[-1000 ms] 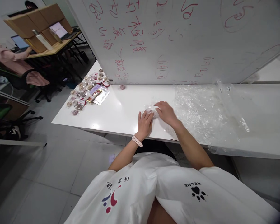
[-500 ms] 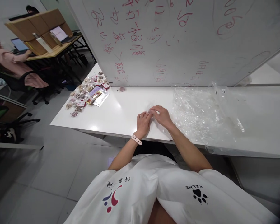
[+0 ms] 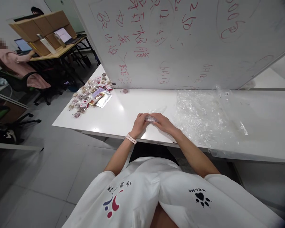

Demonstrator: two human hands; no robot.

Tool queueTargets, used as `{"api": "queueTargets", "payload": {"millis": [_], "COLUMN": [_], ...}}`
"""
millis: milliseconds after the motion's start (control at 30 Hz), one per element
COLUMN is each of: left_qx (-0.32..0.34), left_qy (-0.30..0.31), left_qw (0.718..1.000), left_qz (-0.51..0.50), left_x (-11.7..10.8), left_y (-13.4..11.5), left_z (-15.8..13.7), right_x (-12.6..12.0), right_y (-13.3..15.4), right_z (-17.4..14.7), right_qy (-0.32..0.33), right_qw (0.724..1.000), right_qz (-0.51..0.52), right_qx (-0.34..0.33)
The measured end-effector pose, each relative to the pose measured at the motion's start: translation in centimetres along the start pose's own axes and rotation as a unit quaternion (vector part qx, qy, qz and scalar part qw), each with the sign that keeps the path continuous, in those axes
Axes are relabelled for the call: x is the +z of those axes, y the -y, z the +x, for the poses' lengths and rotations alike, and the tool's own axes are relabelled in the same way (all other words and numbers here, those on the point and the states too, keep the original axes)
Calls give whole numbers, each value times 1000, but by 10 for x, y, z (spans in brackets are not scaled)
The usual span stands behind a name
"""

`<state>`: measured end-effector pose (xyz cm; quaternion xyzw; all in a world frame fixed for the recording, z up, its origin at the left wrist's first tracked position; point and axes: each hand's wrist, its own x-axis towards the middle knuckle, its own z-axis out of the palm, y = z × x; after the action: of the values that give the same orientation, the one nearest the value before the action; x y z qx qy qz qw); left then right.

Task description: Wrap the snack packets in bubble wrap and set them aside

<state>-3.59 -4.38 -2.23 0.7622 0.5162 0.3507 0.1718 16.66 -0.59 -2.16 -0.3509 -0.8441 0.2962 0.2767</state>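
Between my two hands is a small bundle in clear plastic wrap, just over the white table. My left hand closes on its left side, with the wrist in a pale watch band. From the right, my right hand grips the other side, fingers curled around it. A loose flap of the clear film stands out beyond my fingertips. What lies inside the wrap is too small to make out.
Clear plastic bags spread over the white table to my right. Small wrapped packets and a silver pouch lie at the left end. A whiteboard stands along the back. A person in pink sits at a far desk.
My hands have moved apart a little, the left one shifting left, and now hold the bundle from both sides. Earlier my fingers met over the film. The view has tilted slightly.
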Motion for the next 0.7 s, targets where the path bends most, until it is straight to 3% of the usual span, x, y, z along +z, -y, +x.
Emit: {"api": "queueTargets", "payload": {"millis": [167,267,400,467,567,700], "left_qx": [-111,-136,-150,-149,-135,-134], "left_qy": [81,120,152,167,186,167], "left_qw": [981,967,955,949,949,972], "left_qz": [-139,-177,-207,-223,-217,-99], "left_x": [-20,-26,-26,-25,-21,-10], "left_y": [-10,-18,-17,-13,-6,0], "left_z": [3,11,28,35,46,59], "right_x": [-6,-6,-8,-10,-14,-24], "right_y": [21,30,35,35,32,19], "right_z": [-19,-26,-24,-18,-4,16], "right_qy": [-8,-81,-128,-111,-61,6], "right_qw": [994,988,946,944,966,964], "right_qz": [37,-57,-146,-116,-13,118], "right_qx": [98,119,260,289,253,237]}}
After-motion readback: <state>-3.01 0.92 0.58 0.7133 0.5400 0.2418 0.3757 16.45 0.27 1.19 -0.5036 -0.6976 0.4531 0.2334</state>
